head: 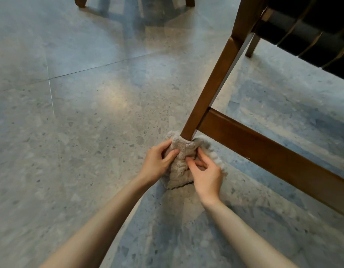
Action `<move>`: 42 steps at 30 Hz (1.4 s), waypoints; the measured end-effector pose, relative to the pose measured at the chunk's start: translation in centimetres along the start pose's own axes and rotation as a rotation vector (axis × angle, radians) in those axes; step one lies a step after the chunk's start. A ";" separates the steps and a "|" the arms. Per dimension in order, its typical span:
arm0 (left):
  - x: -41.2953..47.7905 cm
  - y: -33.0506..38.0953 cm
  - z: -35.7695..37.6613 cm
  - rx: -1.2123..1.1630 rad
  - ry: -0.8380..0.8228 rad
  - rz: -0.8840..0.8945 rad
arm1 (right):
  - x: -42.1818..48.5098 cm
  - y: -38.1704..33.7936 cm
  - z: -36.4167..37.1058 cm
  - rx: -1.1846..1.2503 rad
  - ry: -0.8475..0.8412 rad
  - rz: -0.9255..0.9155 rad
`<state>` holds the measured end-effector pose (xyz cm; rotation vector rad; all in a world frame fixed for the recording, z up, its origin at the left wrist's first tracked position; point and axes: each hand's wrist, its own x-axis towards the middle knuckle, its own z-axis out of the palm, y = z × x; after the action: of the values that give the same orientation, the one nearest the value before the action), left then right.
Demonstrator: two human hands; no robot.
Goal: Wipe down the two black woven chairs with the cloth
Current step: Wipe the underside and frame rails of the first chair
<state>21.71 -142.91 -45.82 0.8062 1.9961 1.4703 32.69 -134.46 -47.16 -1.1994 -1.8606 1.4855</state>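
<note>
Cloth [181,163] wrapped round foot of chair leg [211,88] slanting up-right; left hand [157,164], right hand [207,176] both gripping it

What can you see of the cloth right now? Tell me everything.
The cloth is a beige, fluffy, towel-like rag, bunched and wrapped round the foot of the brown wooden chair leg, just above the speckled floor. A dark seam shows along its lower edge, and a paler, fuzzy flap sticks out on the right. The left hand grips its left side; the right hand pinches its front with curled fingers. Whether it is wet or dry cannot be told.
</note>
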 end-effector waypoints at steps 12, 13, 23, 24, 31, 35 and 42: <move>1.0 1.4 -0.1 -0.113 -0.059 -0.040 | 0.4 -1.9 1.4 0.088 -0.127 -0.059; 1.5 2.2 0.0 -0.128 -0.042 -0.022 | 0.4 -2.5 1.5 0.125 -0.079 -0.079; 3.0 3.6 0.3 0.006 -0.008 0.085 | 0.7 -2.6 2.0 0.000 0.035 -0.082; 2.5 3.1 0.3 -0.001 -0.015 0.063 | 0.6 -2.3 2.1 -0.023 0.021 -0.079; 0.5 1.2 -0.2 -0.039 -0.068 -0.078 | -0.1 -0.1 1.4 -0.144 -0.159 -0.064; 0.0 0.8 0.0 -0.007 -0.041 -0.129 | -0.1 -0.4 1.2 -0.167 -0.161 -0.009; 0.7 3.2 -0.1 -0.039 0.049 -0.072 | -1.4 -3.0 0.3 -0.087 0.044 -0.126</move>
<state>21.66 -141.68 -42.75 0.6815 2.0045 1.4957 32.11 -135.89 -44.22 -1.1219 -1.9509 1.3133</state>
